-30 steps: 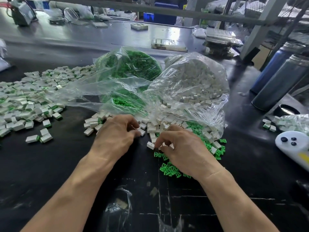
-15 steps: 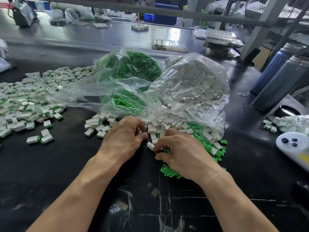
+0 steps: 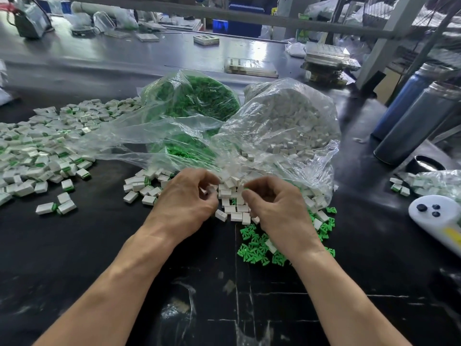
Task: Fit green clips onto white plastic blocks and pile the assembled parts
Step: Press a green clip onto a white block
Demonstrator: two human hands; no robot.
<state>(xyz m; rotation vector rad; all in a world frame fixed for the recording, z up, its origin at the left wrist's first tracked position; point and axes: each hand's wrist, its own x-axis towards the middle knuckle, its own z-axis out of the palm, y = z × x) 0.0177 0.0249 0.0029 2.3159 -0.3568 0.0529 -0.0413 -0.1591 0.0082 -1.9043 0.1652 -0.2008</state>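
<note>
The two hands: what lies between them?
Head view: loose white blocks spilled from the bag lie on the table between the left hand and right hand.

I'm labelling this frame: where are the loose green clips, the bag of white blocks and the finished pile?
loose green clips [image 3: 252, 248], head view, middle of heap.
bag of white blocks [image 3: 287, 121], head view, bulging side.
finished pile [image 3: 37, 156], head view, centre.

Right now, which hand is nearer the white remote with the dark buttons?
Right. The right hand is nearer the white remote at the table's right edge; the left hand sits beyond it, farther left.
</note>
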